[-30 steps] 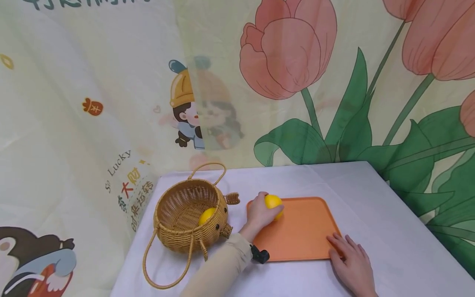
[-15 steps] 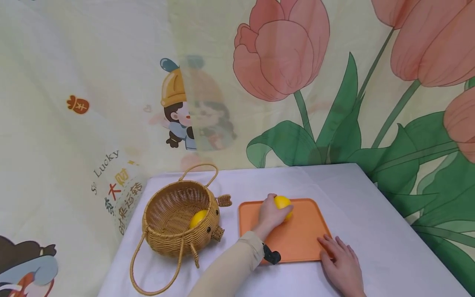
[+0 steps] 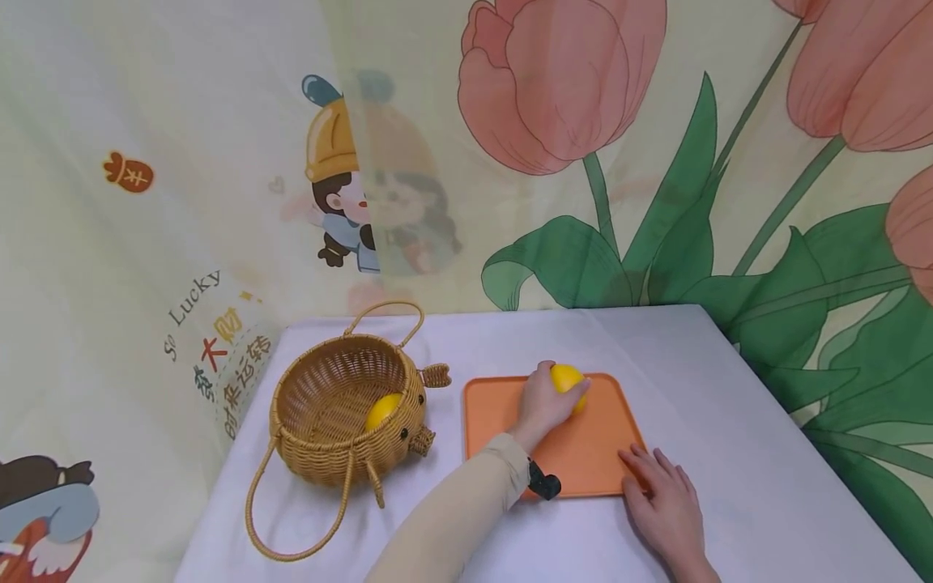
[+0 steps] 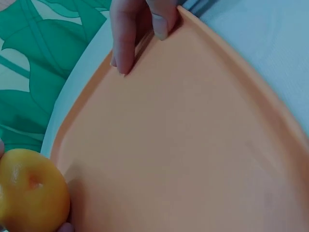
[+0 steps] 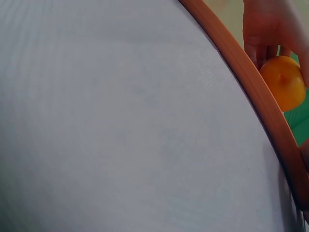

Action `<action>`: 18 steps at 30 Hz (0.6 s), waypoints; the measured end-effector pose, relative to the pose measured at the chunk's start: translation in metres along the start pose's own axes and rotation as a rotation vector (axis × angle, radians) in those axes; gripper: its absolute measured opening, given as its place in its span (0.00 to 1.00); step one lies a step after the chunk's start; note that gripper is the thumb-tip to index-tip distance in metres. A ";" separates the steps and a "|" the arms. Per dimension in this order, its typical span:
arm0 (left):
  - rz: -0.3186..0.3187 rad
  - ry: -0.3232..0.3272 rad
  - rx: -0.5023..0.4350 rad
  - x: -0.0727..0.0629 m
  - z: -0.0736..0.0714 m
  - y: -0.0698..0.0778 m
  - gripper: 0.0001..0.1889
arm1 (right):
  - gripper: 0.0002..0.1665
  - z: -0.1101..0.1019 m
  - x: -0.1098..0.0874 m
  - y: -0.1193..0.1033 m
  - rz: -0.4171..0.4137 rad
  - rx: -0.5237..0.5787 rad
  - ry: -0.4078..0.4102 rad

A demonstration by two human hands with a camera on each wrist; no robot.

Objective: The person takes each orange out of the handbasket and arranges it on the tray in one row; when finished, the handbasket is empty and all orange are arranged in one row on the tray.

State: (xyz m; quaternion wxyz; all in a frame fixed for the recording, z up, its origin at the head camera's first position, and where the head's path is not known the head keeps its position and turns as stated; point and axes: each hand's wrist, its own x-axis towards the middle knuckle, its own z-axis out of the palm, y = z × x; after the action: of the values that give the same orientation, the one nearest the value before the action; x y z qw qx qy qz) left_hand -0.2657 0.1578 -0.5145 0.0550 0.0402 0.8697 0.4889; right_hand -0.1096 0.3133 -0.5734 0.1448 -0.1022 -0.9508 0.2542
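My left hand [image 3: 547, 402] grips a yellow lemon [image 3: 566, 377] at the back part of the orange tray [image 3: 583, 453]. In the left wrist view the lemon [image 4: 34, 191] is at the lower left, a dimpled end facing the camera; whether it touches the tray cannot be told. My right hand [image 3: 669, 506] rests at the tray's front right corner, its fingers extended and touching the rim. The right wrist view shows the left hand [image 5: 273, 24] around the lemon [image 5: 285, 82] beyond the tray's rim [image 5: 260, 92].
A wicker basket [image 3: 321, 461] shaped like a pig stands left of the tray, a second lemon [image 3: 382, 411] inside it. One looped handle [image 3: 291, 555] spreads toward the front. A white cloth [image 3: 758, 453] covers the table, and a printed curtain [image 3: 240, 146] hangs behind.
My left hand has moved to the right across the tray with the lemon in its grip. My right hand stays at the tray's corner. The head view has shifted slightly.
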 end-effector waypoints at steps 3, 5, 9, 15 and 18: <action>0.016 0.009 -0.008 0.002 0.000 0.002 0.42 | 0.23 0.000 0.000 0.000 -0.012 0.003 0.011; 0.014 0.017 -0.002 0.004 0.001 0.002 0.42 | 0.23 0.000 0.000 0.000 -0.018 0.003 0.016; 0.011 0.025 0.007 0.007 0.003 0.003 0.42 | 0.22 0.000 0.000 0.000 -0.031 0.003 0.032; 0.011 0.051 0.039 0.009 0.009 0.004 0.42 | 0.22 -0.003 0.001 0.000 -0.031 0.012 0.025; 0.016 0.067 0.028 0.008 0.011 0.003 0.41 | 0.23 -0.003 0.001 0.001 -0.022 0.012 0.014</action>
State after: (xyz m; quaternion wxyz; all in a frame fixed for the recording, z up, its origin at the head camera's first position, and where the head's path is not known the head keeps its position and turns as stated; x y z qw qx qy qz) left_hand -0.2721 0.1702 -0.5178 0.0213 0.0315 0.8774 0.4782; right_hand -0.1094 0.3154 -0.5710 0.1550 -0.0929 -0.9492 0.2575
